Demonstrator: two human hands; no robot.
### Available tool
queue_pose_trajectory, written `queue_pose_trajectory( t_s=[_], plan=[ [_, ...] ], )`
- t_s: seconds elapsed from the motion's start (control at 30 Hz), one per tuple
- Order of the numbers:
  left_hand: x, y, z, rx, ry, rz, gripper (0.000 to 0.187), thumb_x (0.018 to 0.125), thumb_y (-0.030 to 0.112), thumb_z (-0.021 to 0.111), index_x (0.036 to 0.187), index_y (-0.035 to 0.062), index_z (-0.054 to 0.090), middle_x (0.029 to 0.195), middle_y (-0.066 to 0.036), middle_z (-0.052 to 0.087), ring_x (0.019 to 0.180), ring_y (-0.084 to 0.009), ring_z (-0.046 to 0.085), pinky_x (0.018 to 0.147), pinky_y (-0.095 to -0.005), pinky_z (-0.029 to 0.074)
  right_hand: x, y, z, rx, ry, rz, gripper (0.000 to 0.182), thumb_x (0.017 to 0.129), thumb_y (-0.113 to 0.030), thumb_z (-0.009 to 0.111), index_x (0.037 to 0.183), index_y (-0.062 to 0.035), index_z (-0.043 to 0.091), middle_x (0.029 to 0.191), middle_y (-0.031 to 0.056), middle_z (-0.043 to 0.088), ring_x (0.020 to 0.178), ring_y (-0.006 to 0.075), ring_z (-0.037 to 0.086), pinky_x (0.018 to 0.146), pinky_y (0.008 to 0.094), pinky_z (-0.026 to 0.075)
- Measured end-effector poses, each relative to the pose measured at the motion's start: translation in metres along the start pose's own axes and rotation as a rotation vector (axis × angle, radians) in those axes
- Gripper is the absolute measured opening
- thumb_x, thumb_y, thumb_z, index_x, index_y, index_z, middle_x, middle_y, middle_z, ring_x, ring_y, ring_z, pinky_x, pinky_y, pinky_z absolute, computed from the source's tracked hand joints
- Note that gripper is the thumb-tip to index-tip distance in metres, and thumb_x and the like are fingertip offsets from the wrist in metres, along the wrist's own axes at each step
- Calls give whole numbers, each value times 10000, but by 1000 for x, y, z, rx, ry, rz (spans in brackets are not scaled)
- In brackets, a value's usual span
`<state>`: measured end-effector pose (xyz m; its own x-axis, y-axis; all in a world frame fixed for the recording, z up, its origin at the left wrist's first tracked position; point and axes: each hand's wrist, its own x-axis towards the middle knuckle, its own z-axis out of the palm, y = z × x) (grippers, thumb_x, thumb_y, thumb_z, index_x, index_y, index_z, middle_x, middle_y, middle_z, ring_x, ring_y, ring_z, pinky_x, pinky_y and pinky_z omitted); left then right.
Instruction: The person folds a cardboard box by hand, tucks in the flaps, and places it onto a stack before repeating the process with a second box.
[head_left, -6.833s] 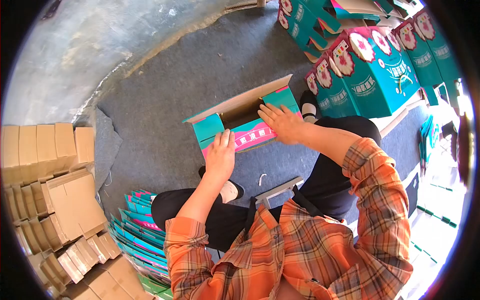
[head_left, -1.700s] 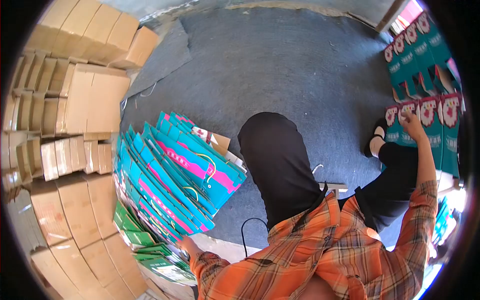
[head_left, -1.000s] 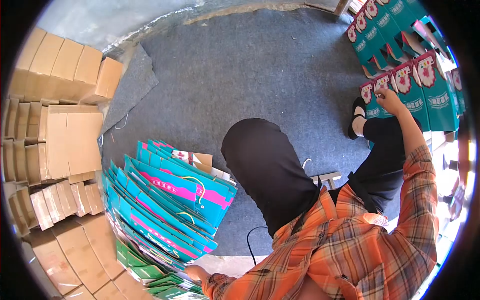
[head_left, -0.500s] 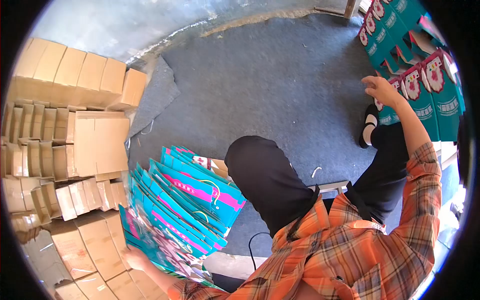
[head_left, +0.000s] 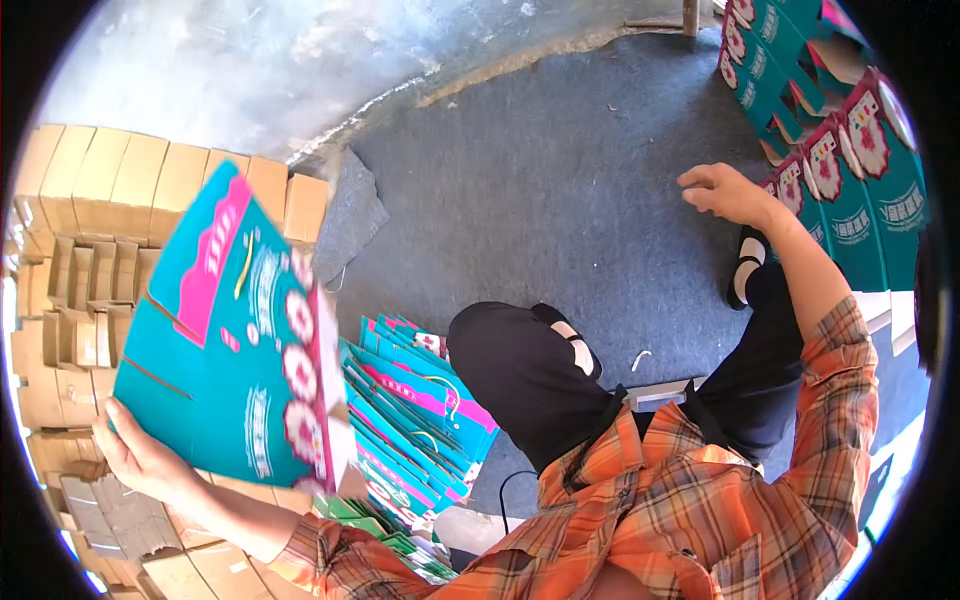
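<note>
My left hand grips the lower left edge of a flat teal carton printed with pink bands and flowers. The carton is raised and tilted, and its far side is hidden. Just right of it, a fanned pile of folded teal cartons with cord handles leans by my left leg. My right hand is held over the floor with nothing in it, its fingers loosely bent and apart. Beside that hand stand rows of teal and pink boxes, folded into shape.
Brown cardboard boxes are stacked along the left side. A pale wall runs behind the dark floor mat. Green folded cartons lie near my left forearm. A black cable curves beside my left leg.
My left hand has lifted a teal carton off the pile, up and to the left. My right hand has shifted slightly left, and the whole view has turned a little.
</note>
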<state>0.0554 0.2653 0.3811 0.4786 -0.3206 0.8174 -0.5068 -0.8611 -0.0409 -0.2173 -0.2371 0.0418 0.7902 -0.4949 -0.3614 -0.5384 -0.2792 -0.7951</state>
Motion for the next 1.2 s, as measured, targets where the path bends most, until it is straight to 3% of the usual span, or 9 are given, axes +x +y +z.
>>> queue_pose_trajectory(
  t_s=[0.1,0.27,0.4,0.57,0.7,0.87,0.97,1.07,1.2],
  plan=[
    [12,46,30,-538,452,-374,313,947,250,597,1042,-45,637,979,-81,638,888,-202,590,795,-338,506,1,-5,2,50,-29,-46,409,878,-311,624,1134,8,637,991,104,669,811,187,621,663,328,501],
    [28,58,72,-936,507,-383,455,946,248,581,1211,-120,545,1222,-187,586,1050,-255,580,952,-383,457,-6,-18,-2,206,-19,18,550,866,-450,620,1203,-15,613,1112,127,634,993,219,592,784,390,503],
    [11,100,112,-1351,573,-715,496,960,273,553,1260,-118,500,1324,-192,523,1126,-311,553,962,-434,446,-5,-17,-3,495,-28,-40,755,858,-585,593,1365,-40,466,1296,137,530,1179,268,515,937,469,450],
    [-47,136,174,-1664,232,-885,516,994,346,469,1310,-62,483,1316,-169,526,1150,-309,534,981,-435,433,-4,-29,-12,1037,-8,-214,851,837,-640,595,1402,-35,399,1381,128,475,1285,293,443,1035,600,324],
    [-112,160,233,-1880,12,-1000,514,1004,351,443,1366,-13,425,1329,-129,507,1161,-283,519,973,-411,438,3,-23,-31,1382,225,-235,510,857,-282,728,1245,-21,525,1138,79,637,1048,217,620,925,444,495],
    [-199,140,300,-1394,-604,-1300,446,963,309,554,1369,140,474,1386,-58,450,1277,-252,395,1017,-489,362,-15,-39,-58,1178,454,-232,360,852,-146,727,1158,-21,585,1011,82,680,907,182,659,822,347,543],
    [-213,149,301,-1307,-573,-1289,467,942,270,595,1373,135,474,1389,-64,442,1270,-260,401,1020,-495,359,-23,-50,-56,871,432,-356,223,859,-116,712,1045,-5,660,897,53,702,776,166,675,739,308,549],
    [-204,164,291,-1356,-591,-1130,511,935,269,611,1400,131,450,1423,-72,419,1295,-254,387,1043,-479,342,-26,-61,-39,322,448,-547,174,857,-117,709,1007,-30,696,821,41,705,740,123,664,697,276,531],
    [-184,197,269,-1375,-596,-655,654,865,263,695,1435,115,409,1480,-79,381,1366,-240,344,1104,-457,277,-28,-68,-27,-532,531,-730,178,785,-127,686,960,-124,717,790,72,677,750,285,660,647,384,526]
  ],
)
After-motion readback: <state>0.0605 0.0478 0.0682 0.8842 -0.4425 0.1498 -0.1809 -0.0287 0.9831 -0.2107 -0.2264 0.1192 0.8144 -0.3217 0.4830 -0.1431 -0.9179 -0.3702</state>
